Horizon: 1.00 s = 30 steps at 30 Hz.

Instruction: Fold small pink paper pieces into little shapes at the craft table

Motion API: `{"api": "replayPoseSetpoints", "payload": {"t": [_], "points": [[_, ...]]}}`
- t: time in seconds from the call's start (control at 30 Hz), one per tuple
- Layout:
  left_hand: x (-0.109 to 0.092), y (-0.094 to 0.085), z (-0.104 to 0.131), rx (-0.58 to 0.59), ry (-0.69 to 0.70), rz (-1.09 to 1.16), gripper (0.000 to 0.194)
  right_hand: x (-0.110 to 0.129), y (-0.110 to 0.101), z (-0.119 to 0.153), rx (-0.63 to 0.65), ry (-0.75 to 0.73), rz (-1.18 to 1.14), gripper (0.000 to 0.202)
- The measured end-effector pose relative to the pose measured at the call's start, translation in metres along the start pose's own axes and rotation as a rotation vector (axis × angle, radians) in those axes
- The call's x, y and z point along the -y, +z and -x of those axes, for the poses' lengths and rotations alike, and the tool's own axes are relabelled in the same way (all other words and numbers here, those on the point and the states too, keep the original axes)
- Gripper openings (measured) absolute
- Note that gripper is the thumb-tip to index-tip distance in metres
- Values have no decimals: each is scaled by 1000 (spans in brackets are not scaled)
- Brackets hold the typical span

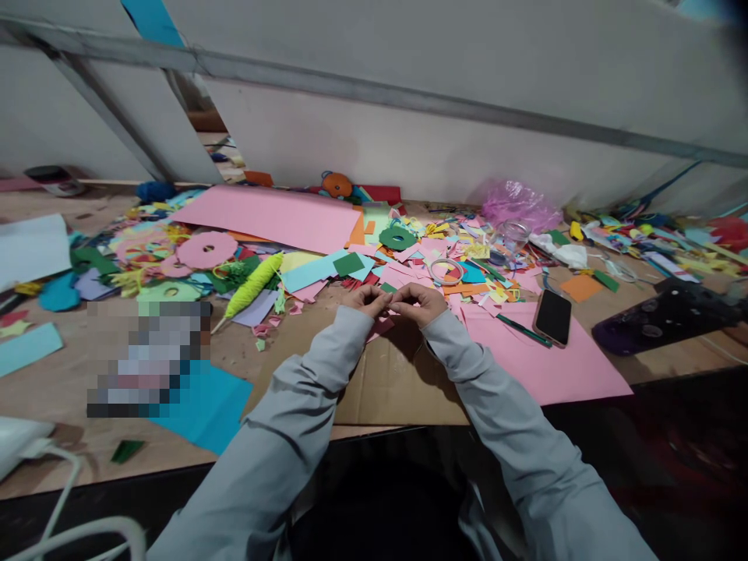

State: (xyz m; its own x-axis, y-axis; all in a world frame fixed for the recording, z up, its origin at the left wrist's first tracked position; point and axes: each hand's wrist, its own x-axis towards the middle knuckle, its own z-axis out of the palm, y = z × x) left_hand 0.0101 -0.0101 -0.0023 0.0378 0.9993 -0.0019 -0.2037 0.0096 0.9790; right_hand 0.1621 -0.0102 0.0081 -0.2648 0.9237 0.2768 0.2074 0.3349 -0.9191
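My left hand (367, 300) and my right hand (418, 303) meet over the far edge of a brown cardboard sheet (403, 382). The fingers of both are pinched together, fingertips nearly touching. Whatever they hold is too small to make out. Pink paper scraps (403, 276) lie just beyond the hands, and a bit of pink paper shows below them. A green square (349, 264) rests on light blue paper to the left of the scraps.
Right of the cardboard, a phone (552, 318) and a green pen (523, 330) lie on pink paper (526, 366). A yellow-green yarn spindle (255, 285) and blue paper (204, 409) are at left. A tape roll (446, 271) sits behind my right hand.
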Motion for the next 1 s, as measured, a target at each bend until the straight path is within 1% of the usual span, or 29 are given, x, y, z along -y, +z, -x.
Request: {"api": "replayPoseSetpoints", "payload": {"t": [0.13,0.23,0.33,0.43,0.6,0.7,0.8,1.0], "points": [[-1,0,0,2,-46,30,48,2,-3,-1,22,-99,74,13],[0,0,0,12,-57,33,48,1,-4,0,35,-120,80,13],[0,0,0,11,-36,27,47,-1,-3,0,22,-59,45,15],[-1,0,0,-2,0,-14,43,-4,1,0,-1,29,-50,20],[1,1,-1,1,21,-46,41,-8,6,0,-90,139,-177,31],[4,1,-2,26,12,-34,42,-9,5,-1,-124,156,-163,31],[6,-1,-2,45,-9,-20,43,-11,4,-1,-129,163,-144,29],[7,-2,-3,80,26,-34,42,-9,5,-1,-177,175,-157,26]]}}
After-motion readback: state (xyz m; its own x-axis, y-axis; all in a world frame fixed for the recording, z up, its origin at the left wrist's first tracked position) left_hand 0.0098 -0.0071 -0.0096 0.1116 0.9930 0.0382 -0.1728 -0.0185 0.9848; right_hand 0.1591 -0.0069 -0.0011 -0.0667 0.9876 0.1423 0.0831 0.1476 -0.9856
